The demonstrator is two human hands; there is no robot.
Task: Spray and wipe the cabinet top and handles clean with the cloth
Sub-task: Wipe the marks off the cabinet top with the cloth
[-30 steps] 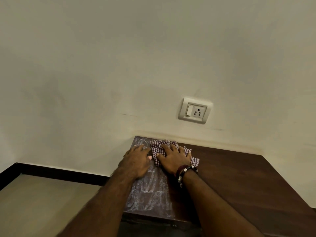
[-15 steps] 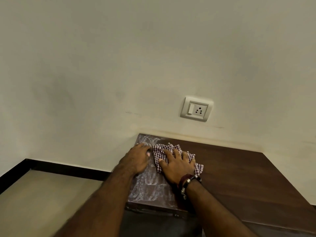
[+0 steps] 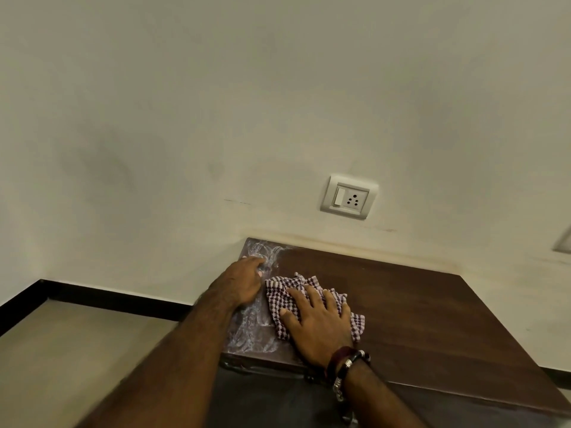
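Note:
A dark brown wooden cabinet top [image 3: 417,310] stands against the cream wall. Its left strip carries whitish smeared streaks [image 3: 250,329]. A crumpled maroon-and-white checked cloth [image 3: 279,296] lies on the top near the left end. My right hand [image 3: 315,325] presses flat on the cloth with straight, spread fingers; bracelets ring its wrist. My left hand [image 3: 244,282] rests on the top's left edge beside the cloth, its fingers pointing toward the wall. No spray bottle or handle is clearly in view.
A white switch-and-socket plate [image 3: 349,196] sits on the wall above the cabinet. To the left lies a beige floor [image 3: 77,350] with a black skirting band [image 3: 92,296]. The cabinet's dark front face [image 3: 272,400] shows below the top's near edge.
My right hand has drawn the cloth from the far left corner back toward me and a little right, leaving fresh streaks near the wall. My left hand has stayed at the left edge.

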